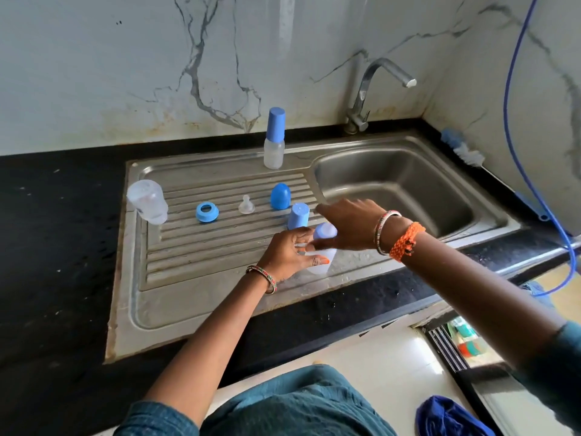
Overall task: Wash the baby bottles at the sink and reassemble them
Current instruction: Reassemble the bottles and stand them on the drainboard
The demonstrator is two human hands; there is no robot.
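Count on the drainboard: 3 bottles, 3 caps, 1 ring, 1 teat. Bottle 1, the capped bottle, stands upright at the back edge of the drainboard with its tall blue cap on, well apart from both my hands. Bottle 2, the open bottle, sits at the far left edge, clear, no top on it, also well apart from my hands. Bottle 3, the small bottle, is under my hands near the front of the drainboard, just left of the basin. My left hand grips its clear body, fingers curled round it, thumb along the front. My right hand sits over its top, where a pale blue top piece shows between the 2 hands; fingers are blurred, so I cannot tell whether they pinch it or just rest on it. Loose parts in a row behind: blue ring, clear teat, round blue cap, and a light blue cap standing just behind my left hand, not touching it as far as I can see. 1 tap over the basin. 1 bottle brush lies on the counter right of the basin, against the wall. 1 blue hose hangs down the right wall.
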